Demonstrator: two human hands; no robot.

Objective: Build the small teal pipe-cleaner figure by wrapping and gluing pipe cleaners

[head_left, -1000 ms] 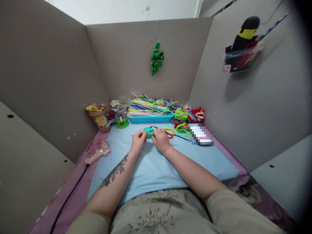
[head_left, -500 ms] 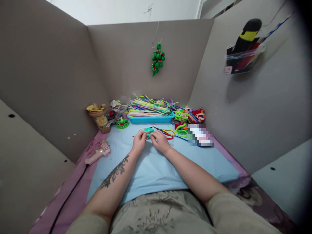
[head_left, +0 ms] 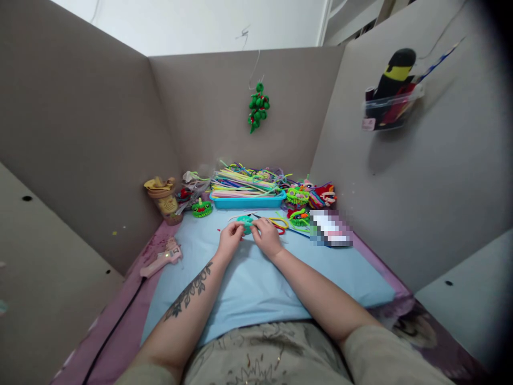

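Note:
My left hand (head_left: 229,239) and my right hand (head_left: 266,235) meet over the light blue mat (head_left: 256,278). Both pinch a small teal fuzzy craft piece (head_left: 245,222) held between their fingertips just above the mat. A thin red strand sticks out to the left below my left hand. Scissors with yellow and red handles (head_left: 276,222) lie right behind my right hand.
A blue tray of pipe cleaners (head_left: 247,198) stands at the back, with finished green and red fuzzy pieces (head_left: 304,200) to its right and one (head_left: 201,208) to its left. A pink glue gun (head_left: 162,259) lies at left. Grey partition walls enclose the desk; a green ornament (head_left: 258,107) hangs on the back wall.
The view has tipped up slightly, so everything sits a little lower in the picture. Both hands stay on the teal piece with only small finger shifts.

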